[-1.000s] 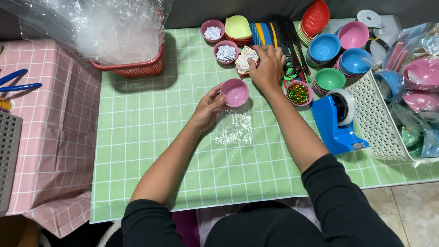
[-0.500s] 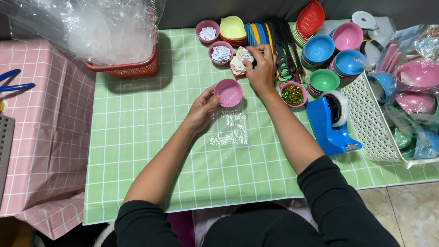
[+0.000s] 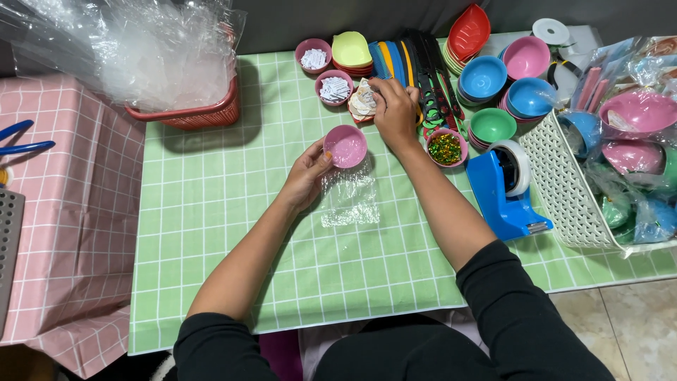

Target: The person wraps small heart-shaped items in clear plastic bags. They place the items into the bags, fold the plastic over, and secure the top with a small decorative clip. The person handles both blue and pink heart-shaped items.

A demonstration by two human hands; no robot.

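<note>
My left hand (image 3: 305, 171) holds a small empty pink bowl (image 3: 345, 146) by its near rim, just above a clear plastic bag (image 3: 349, 199) lying flat on the green checked tablecloth (image 3: 211, 212). My right hand (image 3: 395, 109) reaches forward with its fingers closed over a small bowl of paper scraps (image 3: 362, 102). Whether it has picked anything out is hidden by the fingers. Beside that hand stands a pink bowl of green and gold bits (image 3: 446, 147).
Two pink bowls of paper slips (image 3: 334, 87), a stack of combs (image 3: 412, 60), stacked coloured bowls (image 3: 493, 77), a blue tape dispenser (image 3: 504, 187) and a white basket (image 3: 564, 183) crowd the far right. A red basket of clear bags (image 3: 190, 109) stands far left. A pink-clothed table (image 3: 63, 212) adjoins.
Both hands have stayed almost still; the left keeps the pink bowl, and the right remains over the bowl of paper scraps. The view has shifted slightly.
</note>
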